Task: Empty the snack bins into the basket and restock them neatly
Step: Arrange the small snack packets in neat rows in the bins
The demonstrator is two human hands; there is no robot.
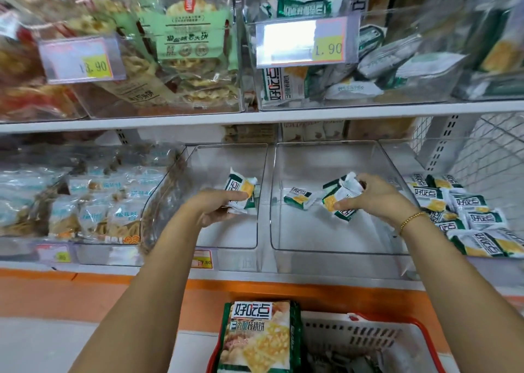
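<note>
Up on the left a price tag (95, 66) is showing "8.90", its leading digit blurred; below it the left hand (218, 207) is wrapping thumb and curled fingers round a single packet (240, 190), holding it near upright over the left bin (226, 147); an orange tag (202, 262) on that bin's front is reading "7.80"; lower down a large bag (258, 338) is displaying the brand 好吃点; a loose packet (299, 199) is lying flat in the right bin (326, 143), long axis running left to right, just left of the right hand (377, 198), with the bin walls standing between it and the left hand, so the right hand is probably the nearer; a second tag (329, 49) above is reading "1.90"; the right hand is pinching a bunch of packets (340, 200) between thumb and bent fingers inside that bin; the red basket (397, 333) is waiting below; a pile of packets (465, 217), printed 好吃点, is lying on the shelf beside the right bin.
</note>
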